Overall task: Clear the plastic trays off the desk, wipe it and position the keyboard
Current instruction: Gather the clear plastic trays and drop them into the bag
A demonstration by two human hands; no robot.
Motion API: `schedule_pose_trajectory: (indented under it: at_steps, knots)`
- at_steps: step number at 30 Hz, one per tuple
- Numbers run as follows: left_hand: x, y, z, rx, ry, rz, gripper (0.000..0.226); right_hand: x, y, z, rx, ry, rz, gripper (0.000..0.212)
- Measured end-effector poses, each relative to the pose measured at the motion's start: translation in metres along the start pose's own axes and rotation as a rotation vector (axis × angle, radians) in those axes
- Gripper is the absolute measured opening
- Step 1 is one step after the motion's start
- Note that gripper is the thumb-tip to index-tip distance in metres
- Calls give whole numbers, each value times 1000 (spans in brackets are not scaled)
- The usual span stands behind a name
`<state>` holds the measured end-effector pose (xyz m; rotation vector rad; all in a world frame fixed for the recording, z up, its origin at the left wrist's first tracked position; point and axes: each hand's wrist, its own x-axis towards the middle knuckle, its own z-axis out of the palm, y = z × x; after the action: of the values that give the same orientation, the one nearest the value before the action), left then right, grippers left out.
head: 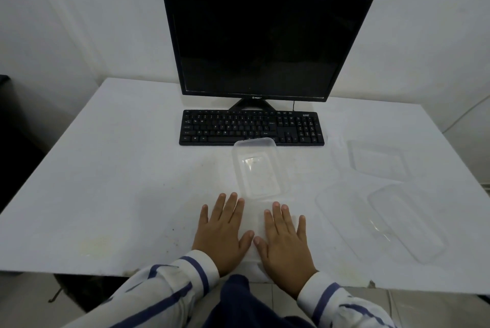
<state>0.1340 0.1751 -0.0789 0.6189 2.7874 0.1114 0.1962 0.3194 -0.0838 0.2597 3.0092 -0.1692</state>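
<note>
Clear, see-through plastic trays [256,168] on white desk [119,168]

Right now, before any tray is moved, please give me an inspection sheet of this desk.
Surface: white desk, yellowish stain and dark specks near the front edge.
Job's things: keyboard at the foot of the monitor; centre tray, far rim at the keyboard's near edge; far right tray alone; near right trays overlapping.
Clutter: nothing seen.
Hands: left hand and right hand flat, fingers straight, holding nothing.
Cables: thin black cable behind the monitor.
Surroundings: white wall; dark object at left.
</note>
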Motion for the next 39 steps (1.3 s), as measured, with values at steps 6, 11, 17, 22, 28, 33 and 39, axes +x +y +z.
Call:
schedule_pose_trajectory:
  at_steps: [6, 11, 17, 22, 28, 33, 39]
  knots:
    - [-2, 0, -3, 36, -7, 30, 61, -3, -13, 1, 0, 34, -68, 62]
    - [0, 1, -3, 61, -41, 13, 60, 3, -12, -4, 30, 42, -56, 65]
    - [2, 0, -1, 64, -22, 21, 60, 12, -18, -7, 55, 25, -62, 66]
    - [3, 2, -3, 30, -75, 5, 62, 19, -10, -10, 75, 21, -104, 54]
    - [1, 4, -6, -17, 37, 58, 84, 19, -10, -13, 91, -22, 0, 66]
    - [-2, 0, -6, -155, 84, 19, 86, 22, -5, -12, 92, -19, -75, 82]
    - [-2, 1, -9, -236, 101, -3, 82, 20, -1, -9, 109, -4, -83, 75]
